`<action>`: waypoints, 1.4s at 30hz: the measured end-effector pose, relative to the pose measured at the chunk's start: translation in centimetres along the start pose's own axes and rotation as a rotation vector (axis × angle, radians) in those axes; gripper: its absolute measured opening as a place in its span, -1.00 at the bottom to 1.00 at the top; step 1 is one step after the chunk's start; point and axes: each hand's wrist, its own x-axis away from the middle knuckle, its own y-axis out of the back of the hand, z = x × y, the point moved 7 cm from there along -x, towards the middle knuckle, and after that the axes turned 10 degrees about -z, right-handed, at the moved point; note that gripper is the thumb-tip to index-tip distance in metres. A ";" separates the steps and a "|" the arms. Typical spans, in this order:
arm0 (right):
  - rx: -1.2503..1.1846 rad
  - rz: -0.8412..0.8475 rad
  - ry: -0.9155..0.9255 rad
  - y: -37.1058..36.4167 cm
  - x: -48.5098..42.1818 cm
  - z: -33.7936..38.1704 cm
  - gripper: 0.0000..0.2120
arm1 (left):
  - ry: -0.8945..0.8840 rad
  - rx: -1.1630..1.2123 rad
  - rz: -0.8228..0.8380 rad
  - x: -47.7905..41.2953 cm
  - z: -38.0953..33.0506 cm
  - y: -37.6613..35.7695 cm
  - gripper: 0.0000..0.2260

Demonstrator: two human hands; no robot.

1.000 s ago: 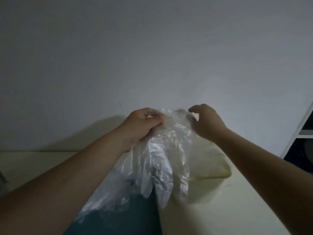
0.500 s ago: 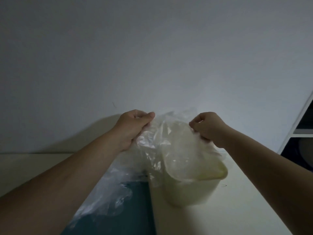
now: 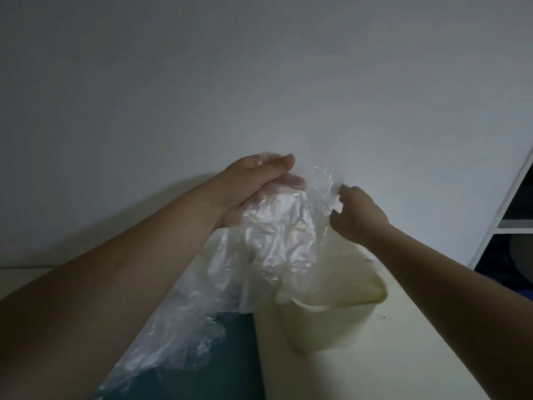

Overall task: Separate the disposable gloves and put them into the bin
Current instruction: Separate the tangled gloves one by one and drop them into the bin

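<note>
A bunch of clear disposable gloves [image 3: 277, 235] hangs from my left hand [image 3: 251, 189], held between the thumb on top and the fingers beneath. The loose ends trail down past my left forearm. My right hand [image 3: 357, 217] pinches the edge of one thin glove [image 3: 323, 186] at the right side of the bunch. Both hands are raised above the cream bin [image 3: 331, 324], which stands open on the table. The hanging plastic hides part of the bin's rim and inside.
A pale table top [image 3: 409, 359] carries the bin, and a dark teal surface [image 3: 202, 370] lies to its left under the gloves. A plain white wall rises behind. A white shelf unit [image 3: 510, 223] with dark compartments stands at the right edge.
My left hand has lifted and its fingers have straightened around the bunch. My right hand has shifted its pinch to a glove edge. The view now looks further down at the bin.
</note>
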 end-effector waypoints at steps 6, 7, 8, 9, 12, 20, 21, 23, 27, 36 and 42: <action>-0.281 -0.237 -0.101 7.2 0.4 -2.1 -0.63 | -0.014 -0.154 -0.190 -6.0 6.2 -3.0 -0.83; -0.258 -0.214 -0.024 7.7 0.8 -1.0 -0.67 | -0.025 -0.201 -0.202 -6.5 7.1 -3.4 -0.85; -0.255 -0.143 0.047 7.7 1.5 0.3 -0.70 | -0.029 -0.248 -0.207 -6.8 7.7 -3.9 -0.86; -0.254 -0.033 0.107 7.4 2.3 1.7 -0.69 | -0.034 -0.296 -0.207 -7.1 8.2 -4.3 -0.87; -0.187 0.420 0.160 4.1 5.9 4.9 -0.56 | -0.075 -0.536 -0.179 -7.5 8.8 -4.9 -0.89; -0.013 0.744 0.157 -5.9 7.3 6.8 -0.39 | -0.094 -0.527 -0.461 -5.9 9.2 2.4 -0.84; -0.049 0.767 0.113 -7.0 7.2 6.9 -0.47 | -0.106 -0.515 -0.471 -5.5 9.0 3.2 -0.85; -0.075 0.769 0.059 -8.1 6.7 6.6 -0.57 | -0.100 -0.508 -0.447 -4.7 9.1 3.9 -0.85; 0.225 0.921 0.207 -9.2 7.9 5.8 -0.56 | -0.107 -0.587 -0.306 -2.9 9.3 3.5 -0.86; 0.425 0.879 0.267 -8.3 10.0 6.2 -0.52 | -0.222 -0.882 -0.056 0.8 10.3 -0.3 -0.86; 0.328 0.404 0.255 0.5 7.1 10.8 -0.58 | -0.291 -0.820 -0.120 4.1 8.4 2.3 -0.89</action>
